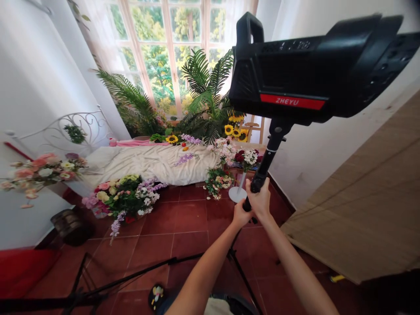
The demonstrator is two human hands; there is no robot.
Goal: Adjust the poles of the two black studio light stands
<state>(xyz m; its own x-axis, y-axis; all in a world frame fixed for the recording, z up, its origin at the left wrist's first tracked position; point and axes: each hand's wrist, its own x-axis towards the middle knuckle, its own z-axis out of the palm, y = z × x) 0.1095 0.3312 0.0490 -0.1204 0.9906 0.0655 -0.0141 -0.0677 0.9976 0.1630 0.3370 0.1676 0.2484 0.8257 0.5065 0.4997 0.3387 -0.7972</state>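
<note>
Both hands are wrapped around the black pole of a light stand point(266, 159). My left hand point(242, 214) grips it lower down, and my right hand point(260, 199) is closed on it just above. On top of the pole sits a large black studio light point(292, 72) with a top handle and a red "ZHEYU" label, tilted and close to me at the upper right. Below my hands, the stand's dark legs point(243, 275) reach toward the floor. My fingers are partly hidden behind the pole.
A bed with a cream cover point(157, 164) stands by the window point(170, 52), among palm leaves point(206, 87) and flowers point(124, 194). Another black stand point(131, 278) crosses the floor at lower left. A tan panel point(357, 197) leans at right; a wooden barrel point(70, 225) lies left.
</note>
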